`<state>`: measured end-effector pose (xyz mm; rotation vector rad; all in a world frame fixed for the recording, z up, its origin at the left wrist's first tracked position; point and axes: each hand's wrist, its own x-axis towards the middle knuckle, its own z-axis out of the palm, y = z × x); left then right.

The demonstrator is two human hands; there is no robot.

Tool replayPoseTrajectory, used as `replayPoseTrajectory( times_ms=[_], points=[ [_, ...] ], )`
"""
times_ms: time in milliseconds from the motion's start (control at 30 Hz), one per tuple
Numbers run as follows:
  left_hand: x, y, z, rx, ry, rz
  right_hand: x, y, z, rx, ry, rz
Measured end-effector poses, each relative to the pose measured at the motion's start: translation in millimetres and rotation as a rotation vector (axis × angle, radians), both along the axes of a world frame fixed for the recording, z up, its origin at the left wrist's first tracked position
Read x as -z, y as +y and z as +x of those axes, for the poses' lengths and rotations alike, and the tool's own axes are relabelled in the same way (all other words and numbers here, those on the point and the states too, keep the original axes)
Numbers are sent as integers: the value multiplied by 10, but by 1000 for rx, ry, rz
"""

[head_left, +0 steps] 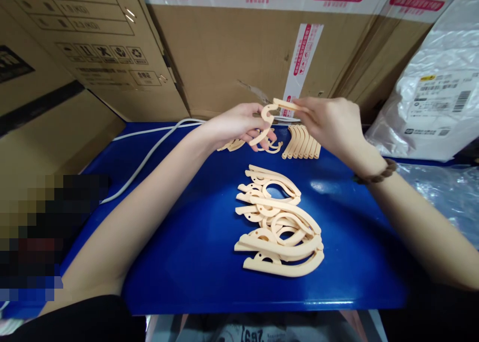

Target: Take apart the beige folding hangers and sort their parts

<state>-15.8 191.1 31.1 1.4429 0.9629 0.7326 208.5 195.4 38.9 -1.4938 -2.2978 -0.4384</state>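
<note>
My left hand pinches a cream plastic hanger hook, whose curl stands upward. My right hand grips the end of a narrow cream hanger arm. The arm's free end meets the top of the hook; whether they are joined cannot be made out. Below the hands, a stack of folded cream hangers lies on the blue table. Behind, a row of loose curved hanger arms sits near my right hand. Loose hooks and more cream parts lie partly hidden behind my left hand.
Large cardboard boxes wall off the back and left. At the right stand a white plastic-wrapped parcel and clear plastic film. A white cable runs along the table's left side. Below the front edge lies a printed grey bag.
</note>
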Motion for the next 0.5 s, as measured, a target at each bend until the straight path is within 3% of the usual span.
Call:
replayPoseTrajectory(
  times_ms=[100, 267, 433, 500],
  points=[
    [-23, -59, 58, 83, 55, 4, 92, -42, -72, -44, -132, 44],
    [3, -90, 173, -136, 139, 178, 201, -55, -149, -54, -181, 10],
    [125, -56, 167, -268, 536, 674, 205, -32, -206, -137, 265, -344],
    [148, 1, 106, -310, 666, 795, 189, 30, -170, -166, 410, -446]
  ],
)
